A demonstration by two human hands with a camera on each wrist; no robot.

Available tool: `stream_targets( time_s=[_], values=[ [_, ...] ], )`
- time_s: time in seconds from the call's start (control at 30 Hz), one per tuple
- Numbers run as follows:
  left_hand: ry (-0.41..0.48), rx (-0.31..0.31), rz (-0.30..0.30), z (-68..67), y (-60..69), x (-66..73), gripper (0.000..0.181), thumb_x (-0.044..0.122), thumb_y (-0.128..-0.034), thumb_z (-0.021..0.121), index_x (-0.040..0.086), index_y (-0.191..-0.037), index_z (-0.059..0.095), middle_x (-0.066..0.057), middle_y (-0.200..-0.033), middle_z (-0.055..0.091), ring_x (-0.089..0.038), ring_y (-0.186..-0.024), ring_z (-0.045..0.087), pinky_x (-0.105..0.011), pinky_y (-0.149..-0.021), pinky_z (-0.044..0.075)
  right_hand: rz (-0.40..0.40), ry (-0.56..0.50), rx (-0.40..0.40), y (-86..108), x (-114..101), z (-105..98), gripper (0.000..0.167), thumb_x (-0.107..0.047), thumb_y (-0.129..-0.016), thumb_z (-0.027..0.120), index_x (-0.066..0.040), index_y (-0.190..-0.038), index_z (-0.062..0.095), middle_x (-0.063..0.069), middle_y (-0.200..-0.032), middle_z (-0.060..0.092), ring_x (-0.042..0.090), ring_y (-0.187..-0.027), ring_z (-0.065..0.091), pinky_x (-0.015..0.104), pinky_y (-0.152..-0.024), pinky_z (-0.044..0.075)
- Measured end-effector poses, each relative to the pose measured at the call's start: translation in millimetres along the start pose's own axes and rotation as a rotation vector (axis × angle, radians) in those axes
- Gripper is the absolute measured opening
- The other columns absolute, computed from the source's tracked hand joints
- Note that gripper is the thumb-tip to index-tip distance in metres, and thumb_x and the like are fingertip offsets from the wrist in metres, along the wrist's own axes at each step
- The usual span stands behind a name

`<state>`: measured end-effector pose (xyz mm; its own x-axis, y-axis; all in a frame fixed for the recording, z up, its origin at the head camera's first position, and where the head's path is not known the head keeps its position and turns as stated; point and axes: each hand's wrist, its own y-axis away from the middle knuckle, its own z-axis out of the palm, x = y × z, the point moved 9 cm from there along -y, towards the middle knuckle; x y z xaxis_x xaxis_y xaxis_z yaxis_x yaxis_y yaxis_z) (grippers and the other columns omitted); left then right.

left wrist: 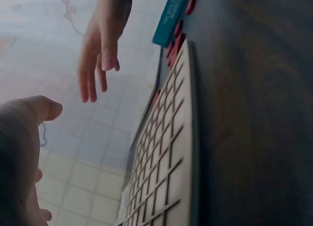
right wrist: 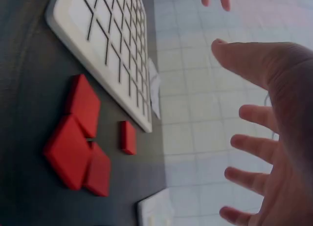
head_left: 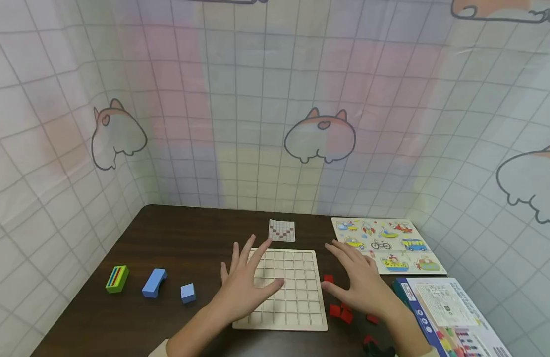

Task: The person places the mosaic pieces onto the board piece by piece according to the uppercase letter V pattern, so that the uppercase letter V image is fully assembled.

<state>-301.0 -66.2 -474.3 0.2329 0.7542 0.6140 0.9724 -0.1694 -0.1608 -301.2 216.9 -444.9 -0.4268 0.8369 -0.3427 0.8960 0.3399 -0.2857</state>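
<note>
A pale wooden grid board (head_left: 293,317) lies on the dark table, its square cells holding nothing that I can see. My left hand (head_left: 245,287) hovers over the board's left part with fingers spread, holding nothing. To the right of the board, my right hand (head_left: 361,282) is held above several red square tiles (head_left: 335,311), its fingers stretched out and apart. In the right wrist view, some red tiles (right wrist: 68,152) lie touching one another beside the board's edge. Behind the board is a small card (head_left: 281,231) printed with a grid of reddish squares.
To the left stand a green block with coloured strips (head_left: 117,279), a blue arch block (head_left: 154,283) and a blue cube (head_left: 188,293). A vehicle picture board (head_left: 377,233) lies at the back right, with a printed box (head_left: 449,302) nearer. Gridded curtains (head_left: 266,99) surround the table.
</note>
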Motion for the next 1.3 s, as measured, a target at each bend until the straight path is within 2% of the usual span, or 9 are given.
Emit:
stream_targets(
  time_s=[0.1, 0.3, 0.33, 0.4, 0.53, 0.7, 0.87, 1.1, 1.3],
  values=[
    [0.056, -0.013, 0.014, 4.5, 8.0, -2.4, 0.098, 0.08, -0.0916, 0.074, 0.072, -0.166, 0.01, 0.017, -0.187, -0.003, -0.041, -0.175, -0.009, -0.093, -0.125, 0.007, -0.002, -0.046, -0.01, 3.5, 5, 5, 0.087, -0.066, -0.098, 0.077, -0.038, -0.171, 0.04, 0.003, -0.175, 0.047, 0.037, -0.161, 0.044, 0.083, -0.117, 0.032],
    [0.118, -0.023, 0.021, 11.4, 20.1, -12.6, 0.101, 0.073, -0.0918, 0.079, 0.063, -0.171, 0.017, 0.01, -0.189, 0.002, -0.047, -0.174, -0.003, -0.09, -0.127, 0.01, 0.01, -0.093, -0.027, 6.1, 15, 14, 0.084, -0.055, -0.098, 0.083, -0.036, -0.17, 0.043, 0.002, -0.17, 0.053, 0.039, -0.157, 0.049, 0.09, -0.119, 0.027],
    [0.124, -0.029, 0.017, 12.7, 21.7, -15.0, 0.101, 0.073, -0.0915, 0.08, 0.063, -0.171, 0.018, 0.009, -0.189, 0.002, -0.047, -0.174, -0.003, -0.089, -0.128, 0.009, 0.013, -0.1, -0.029, 6.5, 17, 15, 0.084, -0.054, -0.098, 0.084, -0.036, -0.169, 0.044, 0.001, -0.17, 0.054, 0.039, -0.157, 0.05, 0.089, -0.119, 0.029],
    [0.137, -0.042, 0.008, 14.4, 24.6, -19.1, 0.103, 0.072, -0.0905, 0.081, 0.063, -0.171, 0.018, 0.008, -0.189, 0.003, -0.047, -0.174, -0.002, -0.089, -0.129, 0.009, 0.019, -0.118, -0.035, 7.0, 21, 18, 0.083, -0.053, -0.098, 0.084, -0.035, -0.169, 0.045, -0.001, -0.169, 0.055, 0.038, -0.155, 0.052, 0.084, -0.121, 0.034],
    [0.146, -0.068, -0.017, 16.6, 29.4, -30.2, 0.106, 0.072, -0.0884, 0.084, 0.068, -0.168, 0.014, 0.003, -0.189, 0.006, -0.049, -0.174, 0.001, -0.091, -0.125, 0.019, 0.025, -0.137, -0.039, 7.5, 29, 23, 0.08, -0.048, -0.097, 0.086, -0.03, -0.166, 0.05, -0.002, -0.163, 0.06, 0.033, -0.143, 0.061, 0.068, -0.115, 0.051],
    [0.137, -0.084, -0.033, 16.7, 34.2, -44.1, 0.11, 0.074, -0.0857, 0.085, 0.066, -0.169, 0.013, -0.004, -0.189, 0.009, -0.052, -0.173, 0.006, -0.091, -0.12, 0.03, 0.029, -0.134, -0.04, 7.0, 34, 28, 0.073, -0.045, -0.097, 0.087, -0.023, -0.16, 0.058, -0.001, -0.152, 0.067, 0.029, -0.129, 0.066, 0.057, -0.105, 0.059],
    [0.147, -0.115, -0.045, 17.6, 39.3, -54.0, 0.117, 0.075, -0.0831, 0.086, 0.054, -0.174, 0.016, -0.006, -0.189, 0.01, -0.051, -0.173, 0.008, -0.089, -0.12, 0.032, 0.039, -0.127, -0.058, 5.5, 39, 35, 0.064, -0.043, -0.097, 0.088, -0.018, -0.152, 0.066, 0.0, -0.139, 0.07, 0.023, -0.124, 0.064, 0.054, -0.103, 0.059],
    [0.187, -0.154, -0.088, 18.4, 44.8, -68.4, 0.133, 0.077, -0.0799, 0.088, 0.032, -0.18, 0.013, -0.001, -0.189, 0.011, -0.039, -0.176, 0.007, -0.083, -0.128, 0.027, 0.021, -0.12, -0.047, 1.4, 42, 42, 0.051, -0.032, -0.095, 0.09, -0.018, -0.141, 0.073, -0.003, -0.129, 0.071, 0.022, -0.121, 0.061, 0.056, -0.103, 0.056],
    [0.172, -0.182, -0.094, 17.7, 47.1, -74.3, 0.136, 0.077, -0.0771, 0.09, 0.024, -0.18, 0.018, -0.005, -0.188, 0.018, -0.039, -0.174, 0.016, -0.078, -0.128, 0.033, 0.016, -0.089, -0.033, -0.7, 44, 47, 0.043, -0.033, -0.096, 0.09, -0.019, -0.134, 0.077, -0.004, -0.125, 0.071, 0.021, -0.115, 0.059, 0.057, -0.103, 0.053]
  ],
)
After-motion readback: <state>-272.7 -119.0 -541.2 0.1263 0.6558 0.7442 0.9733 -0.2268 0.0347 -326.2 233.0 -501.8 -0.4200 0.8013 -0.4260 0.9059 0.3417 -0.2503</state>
